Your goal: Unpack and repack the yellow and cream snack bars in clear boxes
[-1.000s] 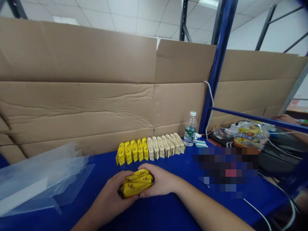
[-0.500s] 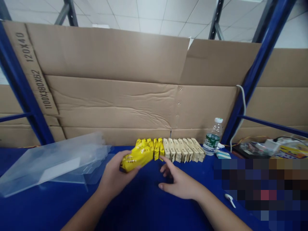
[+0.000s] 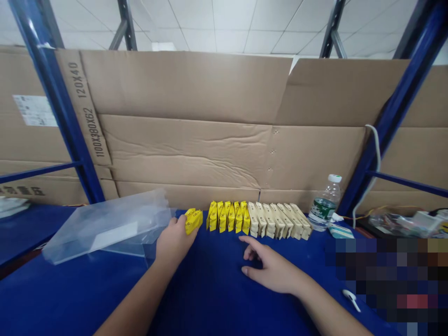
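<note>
My left hand (image 3: 176, 240) is closed around a yellow packet (image 3: 193, 221), held upright just left of a row on the blue table. That row begins with several upright yellow packets (image 3: 228, 217) and continues rightward with several cream-coloured packets (image 3: 279, 220), all standing side by side. In front of the row, my right hand (image 3: 268, 265) hovers with its fingers apart and nothing in them. Its index finger points toward the last yellow packets without plainly touching them.
Clear plastic sheets (image 3: 115, 228) lie at the left. A water bottle (image 3: 325, 203) stands at the row's right end, near a blue-and-white packet (image 3: 341, 231). A white earbud (image 3: 351, 300) lies at front right. Cardboard (image 3: 189, 154) walls the back between blue posts (image 3: 66, 107).
My left hand has turned the yellow packet from lying tilted to upright and drawn it beside the row's left end. The view has swung left. My right hand stays open before the row.
</note>
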A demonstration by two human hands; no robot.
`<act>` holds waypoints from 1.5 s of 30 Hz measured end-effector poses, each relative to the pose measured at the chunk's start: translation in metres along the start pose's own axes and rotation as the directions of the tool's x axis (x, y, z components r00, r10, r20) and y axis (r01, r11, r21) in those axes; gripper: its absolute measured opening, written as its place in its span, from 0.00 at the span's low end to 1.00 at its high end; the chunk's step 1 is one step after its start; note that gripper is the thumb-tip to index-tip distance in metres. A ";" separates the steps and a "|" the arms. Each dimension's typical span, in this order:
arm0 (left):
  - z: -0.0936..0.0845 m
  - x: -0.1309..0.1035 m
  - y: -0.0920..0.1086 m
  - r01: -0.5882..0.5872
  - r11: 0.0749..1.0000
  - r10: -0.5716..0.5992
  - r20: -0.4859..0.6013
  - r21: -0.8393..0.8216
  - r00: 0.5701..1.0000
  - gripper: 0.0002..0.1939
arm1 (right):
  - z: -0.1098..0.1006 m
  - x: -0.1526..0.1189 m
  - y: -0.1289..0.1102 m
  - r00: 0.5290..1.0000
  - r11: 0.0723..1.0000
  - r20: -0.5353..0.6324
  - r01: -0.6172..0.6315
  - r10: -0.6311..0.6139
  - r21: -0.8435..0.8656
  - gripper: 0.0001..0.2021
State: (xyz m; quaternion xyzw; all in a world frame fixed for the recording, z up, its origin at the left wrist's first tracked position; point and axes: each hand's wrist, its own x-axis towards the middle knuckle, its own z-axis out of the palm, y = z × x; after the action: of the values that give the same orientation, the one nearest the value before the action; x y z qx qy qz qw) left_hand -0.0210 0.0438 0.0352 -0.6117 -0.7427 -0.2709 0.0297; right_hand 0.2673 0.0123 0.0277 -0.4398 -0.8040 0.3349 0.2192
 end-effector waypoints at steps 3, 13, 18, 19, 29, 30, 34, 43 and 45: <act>0.007 -0.002 -0.002 -0.008 1.000 0.009 0.076 -0.013 0.997 0.25 | 0.000 0.001 0.000 1.000 1.000 -0.004 0.007 -0.007 0.000 0.33; 0.013 0.002 -0.019 -0.173 0.943 0.214 0.117 -0.285 0.970 0.37 | 0.001 0.001 0.008 0.999 0.999 -0.021 0.033 -0.033 0.006 0.31; 0.024 0.007 -0.020 -0.181 0.917 0.218 0.068 -0.356 0.973 0.35 | 0.001 0.000 0.006 0.999 1.000 -0.023 0.028 -0.028 -0.009 0.30; 0.026 0.008 -0.021 -0.176 0.914 0.212 0.061 -0.365 0.975 0.35 | 0.001 0.000 0.006 0.999 1.000 -0.023 0.028 -0.028 -0.012 0.30; 0.041 0.031 -0.008 -0.148 0.911 0.170 0.022 -0.385 0.985 0.36 | -0.001 -0.002 -0.001 0.998 0.999 -0.042 0.036 -0.038 -0.037 0.29; 0.043 0.033 -0.006 -0.152 0.912 0.168 0.011 -0.382 0.986 0.36 | -0.002 -0.001 -0.001 0.998 0.999 -0.043 0.034 -0.035 -0.035 0.29; 0.052 0.040 -0.003 -0.163 0.907 0.174 -0.007 -0.389 0.985 0.38 | 0.001 0.002 0.003 0.997 0.999 -0.064 0.042 -0.042 -0.001 0.28; 0.066 0.047 -0.012 -0.169 0.884 0.181 -0.014 -0.436 0.983 0.41 | -0.027 0.011 0.016 0.925 0.999 -0.379 0.003 0.016 0.049 0.05; 0.064 0.046 -0.014 -0.185 0.867 0.205 -0.008 -0.462 0.979 0.41 | -0.039 0.011 0.023 0.868 0.999 -0.496 -0.018 0.029 0.026 0.06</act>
State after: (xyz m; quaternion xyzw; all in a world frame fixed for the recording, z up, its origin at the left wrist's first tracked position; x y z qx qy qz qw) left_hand -0.0270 0.1112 -0.0075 -0.6783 -0.5922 -0.4223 -0.1043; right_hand 0.2995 0.0445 0.0384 -0.5185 -0.7117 0.2215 0.4189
